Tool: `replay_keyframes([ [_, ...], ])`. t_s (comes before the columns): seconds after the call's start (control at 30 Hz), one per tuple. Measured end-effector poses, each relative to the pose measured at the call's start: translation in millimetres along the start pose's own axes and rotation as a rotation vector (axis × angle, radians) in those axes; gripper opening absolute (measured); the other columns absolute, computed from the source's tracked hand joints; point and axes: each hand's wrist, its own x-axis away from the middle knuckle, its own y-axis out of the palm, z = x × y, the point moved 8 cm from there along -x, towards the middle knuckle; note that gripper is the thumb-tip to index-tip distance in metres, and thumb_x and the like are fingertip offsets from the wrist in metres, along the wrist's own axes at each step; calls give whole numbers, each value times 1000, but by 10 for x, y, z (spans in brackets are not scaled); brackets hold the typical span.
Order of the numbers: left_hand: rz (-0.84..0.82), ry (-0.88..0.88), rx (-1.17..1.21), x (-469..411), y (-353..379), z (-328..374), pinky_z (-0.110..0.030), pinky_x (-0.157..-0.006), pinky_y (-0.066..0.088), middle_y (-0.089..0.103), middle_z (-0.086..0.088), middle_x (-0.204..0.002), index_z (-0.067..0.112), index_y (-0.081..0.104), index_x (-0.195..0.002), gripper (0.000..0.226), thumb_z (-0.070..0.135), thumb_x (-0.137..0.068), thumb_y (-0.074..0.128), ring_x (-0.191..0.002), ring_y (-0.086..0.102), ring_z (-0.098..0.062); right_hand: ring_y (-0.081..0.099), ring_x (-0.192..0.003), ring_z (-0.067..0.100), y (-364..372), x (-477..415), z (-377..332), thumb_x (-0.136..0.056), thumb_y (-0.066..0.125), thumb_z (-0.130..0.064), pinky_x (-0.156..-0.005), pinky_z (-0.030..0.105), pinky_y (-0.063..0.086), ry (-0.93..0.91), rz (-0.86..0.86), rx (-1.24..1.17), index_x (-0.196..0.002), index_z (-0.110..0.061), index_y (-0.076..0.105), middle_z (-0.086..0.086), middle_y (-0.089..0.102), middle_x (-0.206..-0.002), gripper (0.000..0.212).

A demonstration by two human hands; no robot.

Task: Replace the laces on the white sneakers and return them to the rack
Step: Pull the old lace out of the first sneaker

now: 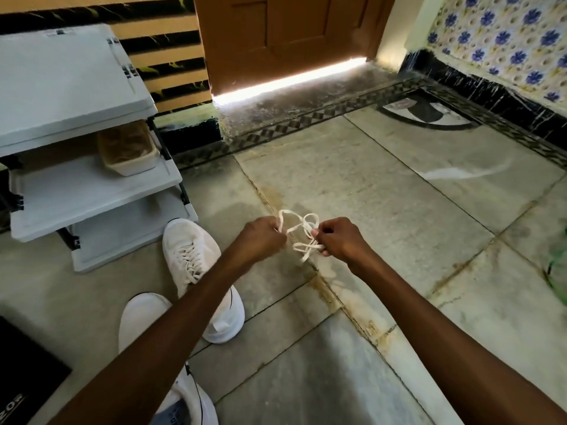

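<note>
While the left forearm [184,317] reaches in from 7 o'clock, it covers the middle of the near sneaker [144,317]. Only that sneaker's toe and open heel end show, and I cannot tell whether it carries any lacing. The far sneaker [190,256] lies at 8 o'clock from the hands, just beside the foot of the rack [76,194]. It is laced, and the same arm hides part of its heel side. The rack is cut off by the frame at 9 o'clock, and a tan tray [125,148] sits half under its top shelf. At 3 o'clock a green thing [557,265] is clipped by the edge and too blurred to name.

A black mat [24,369] at 7 o'clock bears white letters reading "ZOR", the rest cut off. Print on the near sneaker's insole and the stickers on the rack top are too small to read.

Just below centre, a loose white lace [306,247] hangs above the floor [399,240] between the two hands. The left grip [264,237] is curled, knuckles up, pinching one strand at its fingertips. The right grip [340,237], also curled, pinches the tangled loops between thumb and fingers. Loops rise toward 12 o'clock and one end dangles toward 6.
</note>
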Motion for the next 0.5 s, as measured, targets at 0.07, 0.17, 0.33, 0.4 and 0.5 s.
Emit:
replay_keyframes([
  [0.07, -212, -8, -53, 17, 387, -19, -23, -61, 43, 62, 2, -72, 19, 64, -76, 18, 4, -84, 60, -67, 56, -13, 67, -65, 26, -98, -27, 106, -93, 62, -18, -65, 38, 55, 20, 109, 40, -81, 1, 72, 17, 71, -76, 25],
  [0.17, -395, 17, -142, 100, 823, 1, -24, -62, 41, 58, -4, -78, 7, 62, -86, 15, -3, -87, 52, -71, 51, -14, 68, -75, 33, -186, -45, 268, -92, 56, -12, -71, 46, 56, 61, 149, 73, -81, 2, 71, 19, 71, -80, 23],
  [0.33, -326, 154, -537, 197, 999, 51, -30, -81, 45, 64, -15, -117, 2, 63, -115, 27, 12, -93, 52, -104, 59, -29, 68, -96, 29, -183, 26, 336, -92, 45, -1, -82, 43, 58, 37, -14, 184, -124, -11, 65, 10, 66, -120, 39],
  [0.4, -241, 187, -580, 251, 898, 68, -29, -85, 45, 65, -14, -120, 8, 65, -115, 28, 18, -93, 51, -108, 60, -29, 67, -101, 28, -214, 57, 312, -87, 47, 3, -85, 41, 57, 7, -38, 242, -121, -13, 67, 11, 67, -122, 42],
  [0.5, -101, 166, -509, 344, 609, 34, -33, -90, 50, 67, -8, -117, 19, 69, -109, 27, 13, -88, 53, -104, 63, -26, 67, -100, 20, -279, 176, 166, -84, 57, 3, -74, 26, 50, -70, -8, 347, -108, -17, 74, 6, 71, -112, 35],
])
